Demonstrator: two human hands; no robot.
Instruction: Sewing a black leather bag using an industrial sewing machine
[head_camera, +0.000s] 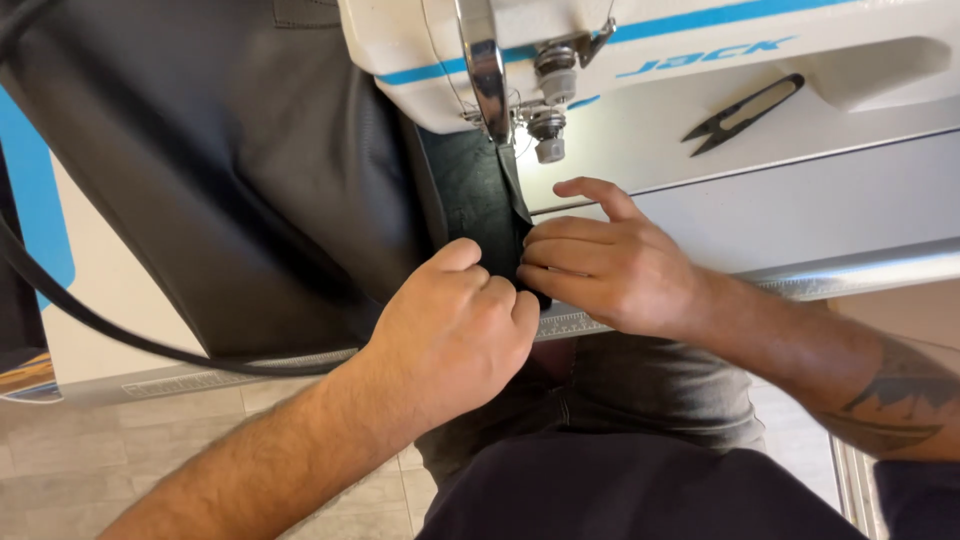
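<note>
While pinched at six o'clock below the sewing machine head (620, 50):
Dark fabric (250, 170): soft, limp, light.
Left hand (455, 335): closed on folded edge.
Right hand (610, 270): fingertips pinching same edge.
Hold: near fold.

Both hands pinch a strip of dark fabric (478, 205) at the bench (800, 200) edge. Left hand (455, 335) curled, knuckles up, at 6 o'clock of the strip. Right hand (610, 265) at 3 o'clock, fingertips on the fold, forefinger raised. White sewing machine (640, 45) head at 12 o'clock. Black thread snips (745, 113) lie well apart, 2 o'clock.

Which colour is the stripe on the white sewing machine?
Blue. The stripe runs along the sewing machine body, seen in the head view.
</note>
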